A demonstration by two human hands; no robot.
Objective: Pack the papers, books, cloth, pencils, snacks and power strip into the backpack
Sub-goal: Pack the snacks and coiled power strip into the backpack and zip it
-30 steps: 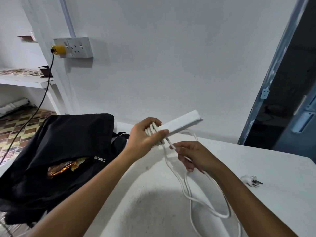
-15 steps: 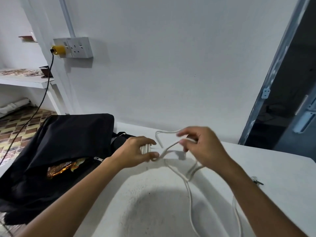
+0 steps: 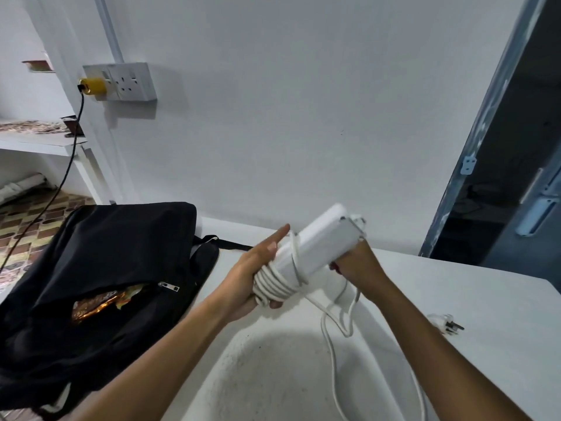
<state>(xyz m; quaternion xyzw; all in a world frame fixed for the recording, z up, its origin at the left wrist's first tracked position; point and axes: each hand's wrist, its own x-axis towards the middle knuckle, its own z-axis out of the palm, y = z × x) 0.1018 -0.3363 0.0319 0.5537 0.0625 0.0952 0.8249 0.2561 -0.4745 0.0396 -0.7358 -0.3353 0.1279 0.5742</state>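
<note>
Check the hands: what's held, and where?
Left hand grips the power strip at its cord-wrapped near end. Right hand holds the cord under the strip's far end; exact grip hidden.

The power strip hides the right hand's fingers; its cord leaves the frame's bottom edge.

Evenly and softly lit, bright on the white wall and table, dark only through the doorway at right. Faintly shadowed beneath the wall socket and on the table under the arms. Bent by wide-angle distortion at the edges, slightly motion-blurred at the hands.
</note>
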